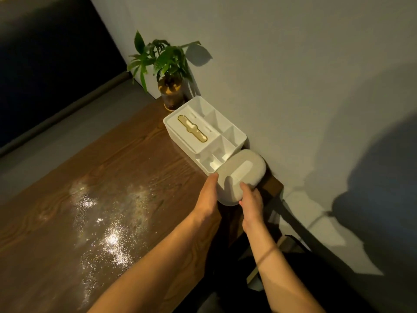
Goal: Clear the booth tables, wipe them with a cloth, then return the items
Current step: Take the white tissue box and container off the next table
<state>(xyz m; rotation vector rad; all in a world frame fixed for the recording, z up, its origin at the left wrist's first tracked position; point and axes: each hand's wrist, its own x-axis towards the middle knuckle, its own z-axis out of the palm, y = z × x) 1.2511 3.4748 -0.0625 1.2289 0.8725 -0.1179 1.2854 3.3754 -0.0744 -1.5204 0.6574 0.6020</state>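
Observation:
A rounded beige container [242, 175] with a slot in its lid sits at the table's right end, close to the wall. Both of my hands hold it. My left hand [208, 199] lies along its left side with the thumb up at the rim. My right hand [251, 203] grips its near right edge, fingers curled onto the lid. Just beyond it stands a white organiser box [203, 129] with a gold-rimmed tissue slot and several open compartments. The wooden table [112, 177] shows wet, glistening streaks in its middle.
A small potted plant [170, 86] in a glass jar stands in the far corner behind the white box. The grey wall [293, 86] runs along the right. A dark booth seat back [45, 64] lies beyond the table's far side.

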